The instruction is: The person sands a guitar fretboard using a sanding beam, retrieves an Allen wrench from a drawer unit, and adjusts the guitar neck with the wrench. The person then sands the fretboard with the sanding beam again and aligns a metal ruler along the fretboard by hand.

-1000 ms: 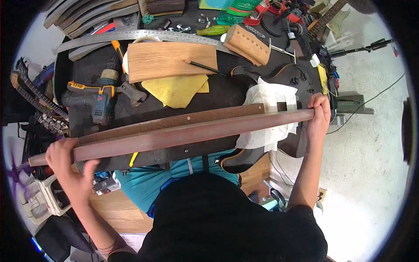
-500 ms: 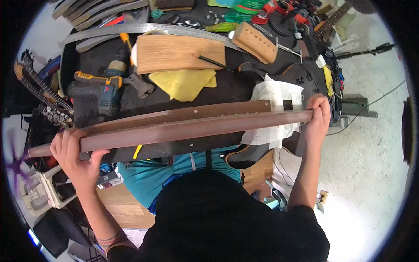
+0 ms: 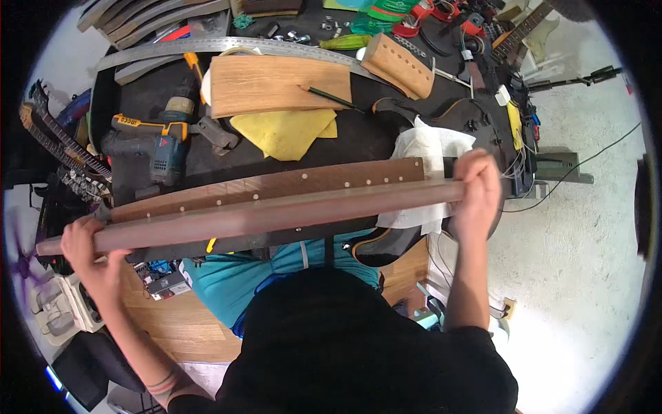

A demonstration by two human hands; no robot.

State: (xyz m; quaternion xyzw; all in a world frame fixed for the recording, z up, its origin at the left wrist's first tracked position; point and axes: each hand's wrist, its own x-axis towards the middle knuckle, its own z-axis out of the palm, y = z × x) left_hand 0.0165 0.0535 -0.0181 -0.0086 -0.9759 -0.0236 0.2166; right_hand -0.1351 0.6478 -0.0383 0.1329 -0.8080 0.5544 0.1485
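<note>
A long reddish-brown bar (image 3: 276,217) spans the front of the dark workbench. Near its left end my left hand (image 3: 93,255) grips it, thumb below and fingers over the top. Around the right end my right hand (image 3: 477,193) is wrapped, slightly blurred. Just behind the bar lies a dark wooden fretboard (image 3: 276,185) with pale round dots, partly hidden by the bar. White cloth or paper (image 3: 434,141) lies under the right end, over a dark guitar body (image 3: 386,247).
Behind are a yellow cloth (image 3: 286,132), a wooden board (image 3: 279,84) with a pencil (image 3: 327,96) on it, a cordless drill (image 3: 169,148), a long metal ruler (image 3: 276,47) and a wooden block with holes (image 3: 398,65). A yellow-handled tool (image 3: 211,245) lies at the front edge.
The bar has shifted left and slightly toward me, with both hands on it. More of the fretboard's dots now show behind it. The view has also shifted slightly.
</note>
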